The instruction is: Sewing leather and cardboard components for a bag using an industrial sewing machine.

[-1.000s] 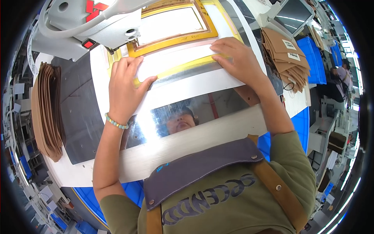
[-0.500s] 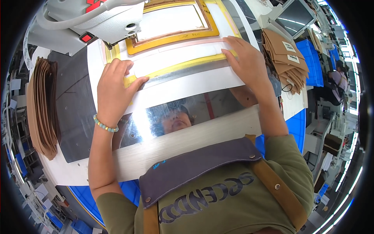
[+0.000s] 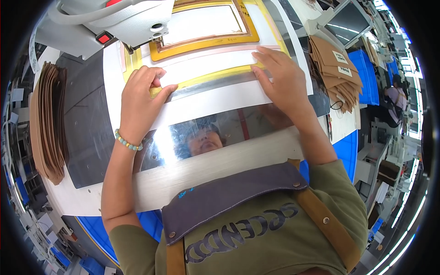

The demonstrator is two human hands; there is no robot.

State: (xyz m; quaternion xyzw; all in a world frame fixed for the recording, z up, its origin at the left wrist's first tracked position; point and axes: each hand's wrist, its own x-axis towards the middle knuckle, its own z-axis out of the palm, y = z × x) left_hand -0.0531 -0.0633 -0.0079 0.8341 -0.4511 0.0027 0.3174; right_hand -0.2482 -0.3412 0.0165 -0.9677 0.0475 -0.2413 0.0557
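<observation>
My left hand (image 3: pixel 143 94) lies at the left front corner of a flat clear template (image 3: pixel 201 87) edged with yellow tape. Its fingers are curled over that corner, the thumb along the front edge. At the right part of the same edge rests my right hand (image 3: pixel 283 80), thumb and fingers apart, fingertips on the template; the palm hides the right corner. On the template, a thin pink strip (image 3: pixel 215 54) runs parallel to the front edge. Beyond it sits a yellow rectangular frame (image 3: pixel 206 47) with a white middle. A white sheet (image 3: pixel 220 100) shows underneath.
A sewing machine head (image 3: pixel 121 25) stands over the frame's left side. Brown flat pieces are stacked at left (image 3: pixel 48 123) and right (image 3: pixel 334 68). A shiny metal plate (image 3: pixel 266 123) fronts the table. Blue bins (image 3: pixel 364 75) stand at right; a person (image 3: pixel 395 101) is farther off.
My right hand has slid left along the template's edge, baring more of the pink strip's right end. My left hand has shifted slightly right, its fingers more curled.
</observation>
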